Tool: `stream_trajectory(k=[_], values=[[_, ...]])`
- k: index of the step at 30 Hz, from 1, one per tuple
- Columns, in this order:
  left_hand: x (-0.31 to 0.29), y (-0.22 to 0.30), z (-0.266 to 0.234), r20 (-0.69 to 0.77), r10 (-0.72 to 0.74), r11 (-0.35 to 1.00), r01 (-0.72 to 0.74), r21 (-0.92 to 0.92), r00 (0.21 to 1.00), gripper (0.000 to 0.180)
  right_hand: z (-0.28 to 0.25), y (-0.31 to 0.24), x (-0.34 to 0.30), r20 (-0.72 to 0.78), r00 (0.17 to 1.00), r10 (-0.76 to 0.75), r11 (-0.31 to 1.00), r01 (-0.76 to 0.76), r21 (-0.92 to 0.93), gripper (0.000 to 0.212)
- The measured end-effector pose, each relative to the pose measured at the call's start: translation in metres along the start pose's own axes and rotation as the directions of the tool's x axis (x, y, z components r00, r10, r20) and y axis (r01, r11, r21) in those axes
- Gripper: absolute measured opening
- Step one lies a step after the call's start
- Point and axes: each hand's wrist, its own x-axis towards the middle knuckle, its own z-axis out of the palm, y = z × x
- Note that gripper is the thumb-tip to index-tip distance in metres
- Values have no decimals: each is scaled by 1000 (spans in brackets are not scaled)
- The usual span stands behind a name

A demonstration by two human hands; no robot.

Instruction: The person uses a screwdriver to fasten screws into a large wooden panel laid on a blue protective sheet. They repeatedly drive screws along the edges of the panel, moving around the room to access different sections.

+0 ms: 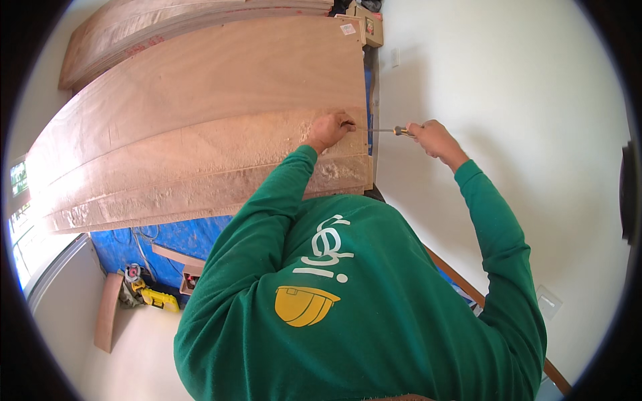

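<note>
Screwdriver [403,131] in play, R of center: right hand [435,142] wrapped round the handle, grip closed, shaft running left over the right edge of the board stack [234,80]. Left hand [328,130] down on the wood nr that edge, fingers bunched by the shaft's far end. Pinching the shaft or some small bit there? Can't tell, tip's hidden.

Progress check: looks mid-step, I'd say, driver lined up w/ the left fingertips. Done so far, prob: boards stacked, lower edges stepped across center-left, pale crumbly residue [334,172] over the steps, so surface work's likely had a go. Left: whatever's under those fingers, not visibly finished; rest of the stepped face looks rough. Depth of the tip, n/a from this view.

Meanwhile second stack [187,30], upper left, no hand on it; yellow case [160,301], lower left, also untouched, on the floor nr the blue tarp [200,234].
</note>
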Motion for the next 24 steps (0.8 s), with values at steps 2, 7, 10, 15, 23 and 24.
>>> stream_trajectory(k=[2,7,10,15,23,24], values=[[-1,-2,2,22,-18,1000,18,-18,1000,25,7,5,-2,-23,1000,-14,1000,14,-9,58],[2,-5,1,29,-31,992,34,-123,999,31,3,7,-17,-58,997,47,964,-30,265,57],[4,-2,2,56,-85,988,91,-123,995,32,0,1,-23,23,1000,-6,962,0,273,58],[2,3,0,65,-141,987,146,-65,988,30,3,-7,-25,23,1000,3,971,-9,240,60],[2,7,-1,68,-152,988,154,-31,986,24,3,-8,-22,43,999,21,970,-31,242,57],[2,8,-1,66,-148,988,150,-25,987,24,3,-7,-22,45,999,24,968,-34,248,56]])
